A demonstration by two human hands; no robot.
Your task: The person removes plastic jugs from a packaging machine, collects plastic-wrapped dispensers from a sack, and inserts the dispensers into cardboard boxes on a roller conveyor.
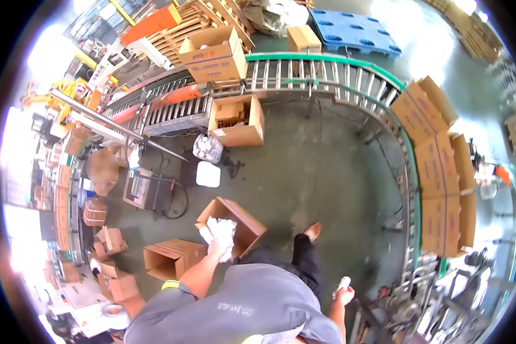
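My left hand is closed on a bunch of white pieces, whose exact kind I cannot make out. The bunch is at the opening of a tilted cardboard box. A second open box lies on its side to the left of that hand. Out to the right, my right hand is closed around a small white cylindrical piece, apart from any box.
A curved roller conveyor rings the floor, with open cartons along its right side. A carton of parts, a clear bag, a white container and a grey machine stand ahead. Metal equipment sits at lower right.
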